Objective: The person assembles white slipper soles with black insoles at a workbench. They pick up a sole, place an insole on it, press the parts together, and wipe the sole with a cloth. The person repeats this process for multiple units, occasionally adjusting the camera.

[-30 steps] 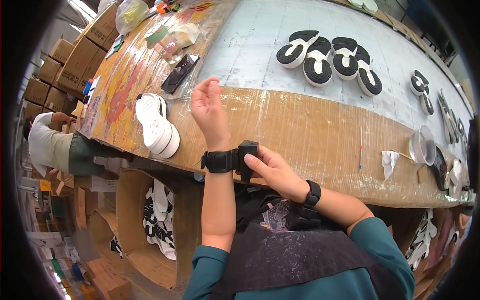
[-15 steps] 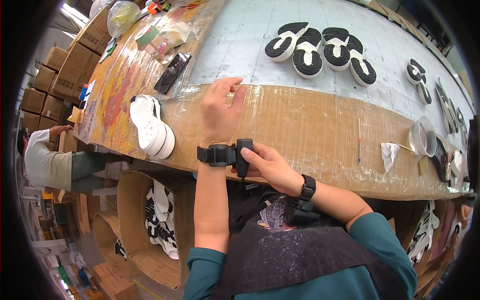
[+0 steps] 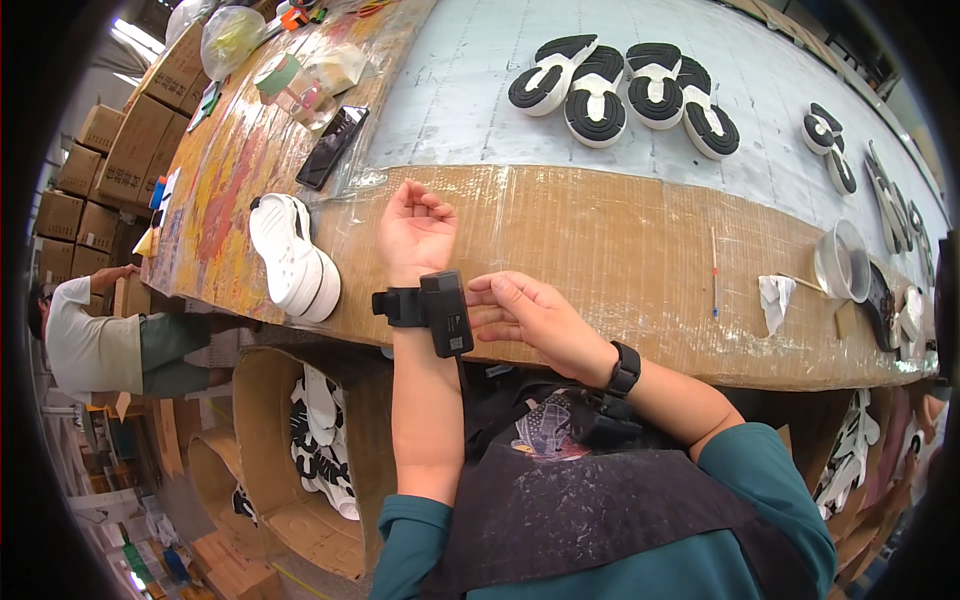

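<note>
Apron, dark and flecked with white, lies below the hands, its print partly lost in folds. Under the strap on the right wrist is a dark shape, too shadowed to make out. The black box is strapped to the left wrist, its label too small to read. The left hand is palm up, fingers loosely curled around nothing visible. The right hand is just right of the box, thumb and fingers parted; I cannot tell whether the fingertips touch it. Left of both hands, white soles overlap on the counter, one largely covering another. Beyond the left hand lies a phone, glare on its screen. Beyond the right are black-and-white soles. Far left, a person is half lost against the dark rim.
</note>
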Demonstrator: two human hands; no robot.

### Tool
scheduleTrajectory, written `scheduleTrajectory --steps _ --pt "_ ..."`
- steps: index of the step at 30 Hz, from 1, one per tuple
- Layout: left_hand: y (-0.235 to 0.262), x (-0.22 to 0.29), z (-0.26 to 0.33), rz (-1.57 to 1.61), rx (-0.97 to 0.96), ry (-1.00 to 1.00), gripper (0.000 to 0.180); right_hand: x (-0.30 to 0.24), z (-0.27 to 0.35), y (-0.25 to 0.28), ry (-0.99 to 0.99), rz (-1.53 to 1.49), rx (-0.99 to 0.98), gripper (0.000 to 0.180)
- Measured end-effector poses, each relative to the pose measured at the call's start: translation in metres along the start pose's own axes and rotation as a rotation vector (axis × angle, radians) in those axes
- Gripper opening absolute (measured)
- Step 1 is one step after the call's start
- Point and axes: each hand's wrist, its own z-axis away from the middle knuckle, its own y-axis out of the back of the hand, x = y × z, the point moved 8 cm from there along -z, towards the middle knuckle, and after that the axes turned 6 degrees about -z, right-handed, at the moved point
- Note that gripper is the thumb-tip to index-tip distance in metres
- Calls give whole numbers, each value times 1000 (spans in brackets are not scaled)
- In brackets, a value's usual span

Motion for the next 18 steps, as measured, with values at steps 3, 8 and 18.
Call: scheduleTrajectory --steps 3,8,18 --pt "-12 -21 7 163 -43 90 8 7 -4 8 3 -67 66 40" --pt "-51 -65 23 504 -133 277 16 11 -10 -3 11 -343 -139 46" --pt "-78 -94 35 462 -208 250 20 10 -1 -10 10 -405 -307 56"
